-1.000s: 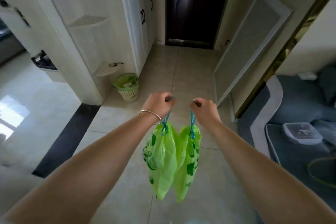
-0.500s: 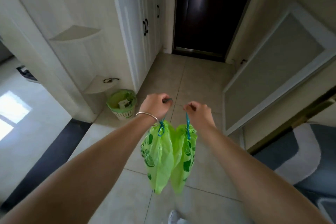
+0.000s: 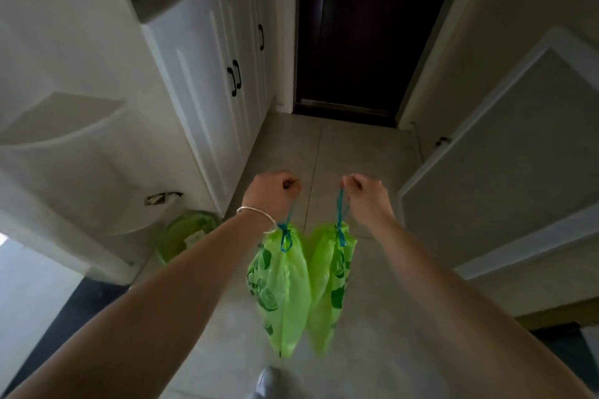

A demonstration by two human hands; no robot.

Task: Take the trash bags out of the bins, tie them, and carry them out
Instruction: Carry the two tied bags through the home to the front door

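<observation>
In the head view, two green trash bags are seen hanging side by side in front of the body, each closed at the neck with a blue drawstring. The left bag is held by the left hand, whose fingers are curled tight around the drawstring loop; the right bag is held in the same way by the right hand, with the blue cord pinched at the fingertips. Both bags hang straight down below the fists, long axes vertical, their sides touching, clear of the tiled floor. The dark door lies straight ahead, beyond both hands, and its handle cannot be made out. A lined bin stands by the white cabinet on the left. The carrying-out step is judged to be under way; one hand would probably have to be freed for the door, neither being clearly nearer
</observation>
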